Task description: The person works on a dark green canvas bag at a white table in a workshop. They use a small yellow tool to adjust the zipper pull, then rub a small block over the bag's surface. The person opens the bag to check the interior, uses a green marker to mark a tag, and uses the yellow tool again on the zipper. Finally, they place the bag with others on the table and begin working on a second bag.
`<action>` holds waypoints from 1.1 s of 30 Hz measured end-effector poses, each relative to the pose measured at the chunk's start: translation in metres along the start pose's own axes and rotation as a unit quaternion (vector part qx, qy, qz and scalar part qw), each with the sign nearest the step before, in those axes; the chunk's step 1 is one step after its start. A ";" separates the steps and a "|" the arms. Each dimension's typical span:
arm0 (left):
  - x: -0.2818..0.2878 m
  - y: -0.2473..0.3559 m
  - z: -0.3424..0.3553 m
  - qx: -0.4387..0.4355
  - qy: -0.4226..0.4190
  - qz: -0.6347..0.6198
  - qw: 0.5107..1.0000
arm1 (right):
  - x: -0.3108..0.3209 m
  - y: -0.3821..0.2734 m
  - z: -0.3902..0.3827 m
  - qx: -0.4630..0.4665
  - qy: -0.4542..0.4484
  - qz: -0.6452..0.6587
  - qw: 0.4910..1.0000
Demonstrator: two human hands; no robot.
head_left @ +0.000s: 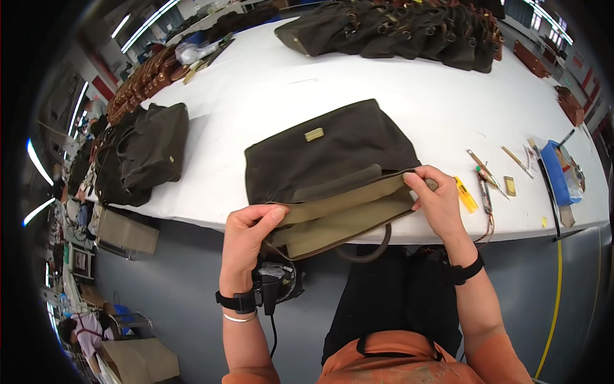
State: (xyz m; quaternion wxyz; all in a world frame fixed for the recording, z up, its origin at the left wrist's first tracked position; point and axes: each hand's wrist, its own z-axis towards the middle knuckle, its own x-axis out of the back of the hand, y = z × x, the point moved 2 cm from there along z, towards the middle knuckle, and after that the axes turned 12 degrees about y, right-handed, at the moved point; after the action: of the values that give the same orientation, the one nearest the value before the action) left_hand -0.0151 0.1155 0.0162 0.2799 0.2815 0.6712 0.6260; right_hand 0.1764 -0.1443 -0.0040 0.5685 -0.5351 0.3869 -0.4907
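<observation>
A dark olive fabric bag (329, 144) with a small pale patch lies on the white table in front of me, its mouth toward me and pulled open to show a khaki lining (345, 224). My left hand (249, 237) pinches the left end of the bag's opening edge, thumb on top. My right hand (435, 198) grips the right end of the same edge, thumb on the lining side. A rounded dark handle (386, 238) hangs below the bag at the table's front edge.
Dark bags (153, 144) lie left, more (390, 35) at the back, beside brown pieces (144, 80). To the right are a yellow tool (465, 195), several small tools (486, 192) and a blue bin (555, 173). At lower left, another person (86, 333) sits near a box (141, 358).
</observation>
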 end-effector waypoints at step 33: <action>0.001 0.012 -0.018 -0.040 -0.015 -0.026 0.999 | 0.011 -0.009 0.004 -0.066 0.036 -0.006 0.997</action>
State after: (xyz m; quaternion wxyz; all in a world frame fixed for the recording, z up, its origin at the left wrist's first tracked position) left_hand -0.0288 0.1042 0.0296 0.3173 0.2619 0.6486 0.6403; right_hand 0.1815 -0.1538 0.0059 0.5147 -0.5557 0.4351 -0.4868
